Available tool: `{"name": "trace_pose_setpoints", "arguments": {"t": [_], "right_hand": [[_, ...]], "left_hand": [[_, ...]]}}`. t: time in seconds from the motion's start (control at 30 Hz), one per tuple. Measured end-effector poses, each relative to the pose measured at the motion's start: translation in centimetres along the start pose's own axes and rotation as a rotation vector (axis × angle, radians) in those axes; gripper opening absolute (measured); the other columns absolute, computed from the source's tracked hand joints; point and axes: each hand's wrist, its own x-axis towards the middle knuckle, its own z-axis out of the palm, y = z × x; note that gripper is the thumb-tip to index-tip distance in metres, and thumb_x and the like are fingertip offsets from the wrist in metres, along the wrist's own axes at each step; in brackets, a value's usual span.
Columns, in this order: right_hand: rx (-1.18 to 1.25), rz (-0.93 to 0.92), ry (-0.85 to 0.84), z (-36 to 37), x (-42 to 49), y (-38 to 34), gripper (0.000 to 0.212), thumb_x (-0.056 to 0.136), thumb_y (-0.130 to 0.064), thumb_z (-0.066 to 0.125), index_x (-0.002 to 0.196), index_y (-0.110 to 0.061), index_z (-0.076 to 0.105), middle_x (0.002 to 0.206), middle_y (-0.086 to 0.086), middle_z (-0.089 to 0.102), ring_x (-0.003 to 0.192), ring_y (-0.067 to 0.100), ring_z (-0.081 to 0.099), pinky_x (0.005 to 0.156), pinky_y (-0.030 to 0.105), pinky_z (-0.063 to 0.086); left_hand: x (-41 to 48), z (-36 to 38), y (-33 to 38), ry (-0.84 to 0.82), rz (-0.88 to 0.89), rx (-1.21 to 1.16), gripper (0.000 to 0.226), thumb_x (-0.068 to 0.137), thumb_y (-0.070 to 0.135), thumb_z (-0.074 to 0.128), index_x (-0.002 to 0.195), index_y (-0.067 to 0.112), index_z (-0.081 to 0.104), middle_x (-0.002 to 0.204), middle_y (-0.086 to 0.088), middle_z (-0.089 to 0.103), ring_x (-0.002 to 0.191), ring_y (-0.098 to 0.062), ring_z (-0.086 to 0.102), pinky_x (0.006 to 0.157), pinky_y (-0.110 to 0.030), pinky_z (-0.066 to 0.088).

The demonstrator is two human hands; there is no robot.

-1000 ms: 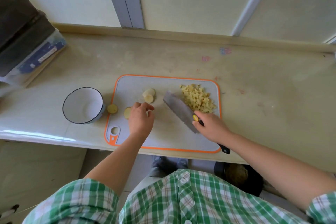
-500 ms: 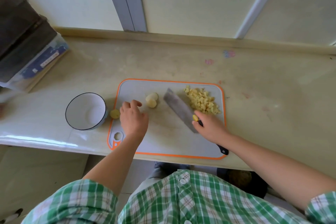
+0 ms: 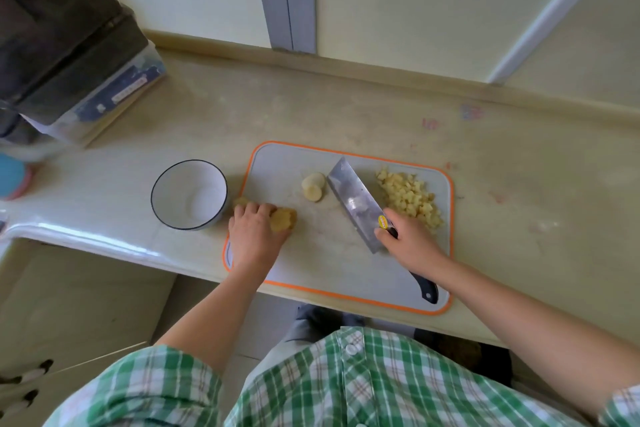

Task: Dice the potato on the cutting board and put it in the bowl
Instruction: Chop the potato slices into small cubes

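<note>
**Two hands on the board, potato partly diced**

A green plaid shirt (image 3: 346, 385) fills the nearest edge. Beyond it, an orange-rimmed cutting board (image 3: 329, 263) lies on the tabletop (image 3: 519, 184). At the board's near left, the left hand (image 3: 254, 236) has its grip closed, fingers curled over a potato chunk (image 3: 284, 219) that shows at its right side. A smaller piece (image 3: 240, 201) sits just past the fingertips at the board's left edge. To the right, the right hand (image 3: 410, 239) grips the knife (image 3: 353, 198) by its handle, with the blade angled far-left across the board. Left of the blade lies an uncut potato end (image 3: 313, 186). To the blade's right, a pile of diced potato (image 3: 410, 198) sits in the board's far-right part. The bowl (image 3: 180, 184) stands on the tabletop just left of the board. Dark stacked containers (image 3: 62, 38) sit far left.
</note>
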Motion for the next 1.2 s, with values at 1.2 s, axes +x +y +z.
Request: {"name": "trace_pose_setpoints", "arguments": {"t": [1.2], "right_hand": [[-0.374,-0.015,-0.023,-1.3,-4.1,-0.2,0.006,0.094,-0.019,0.043,0.099,-0.015,0.042,0.063,0.000,0.041,0.060,0.031,0.043,0.051,0.033,0.024]], "left_hand": [[-0.9,4.0,11.2,-0.340,-0.190,-0.374,0.014,0.082,0.035,0.067,0.088,0.024,0.060,0.088,0.002,0.069,0.086,-0.020,0.064,0.071,-0.031,0.053]]}}
